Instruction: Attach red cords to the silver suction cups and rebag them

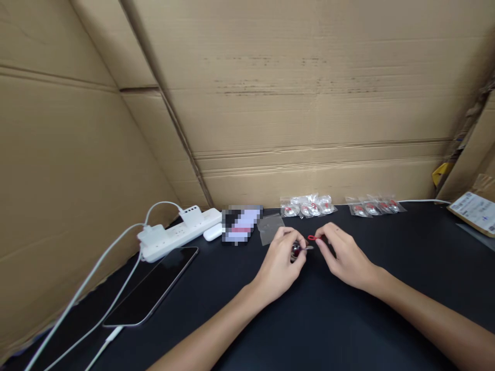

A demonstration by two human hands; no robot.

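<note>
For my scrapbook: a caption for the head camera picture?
Two hands, left hand and right hand, pinch a small red loop over a black table.

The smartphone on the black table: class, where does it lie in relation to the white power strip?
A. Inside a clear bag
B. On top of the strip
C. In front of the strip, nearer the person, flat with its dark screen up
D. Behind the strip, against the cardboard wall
C: the smartphone lies flat on the table, screen dark, on the near side of the white power strip, with a white cable at its lower end.
</note>
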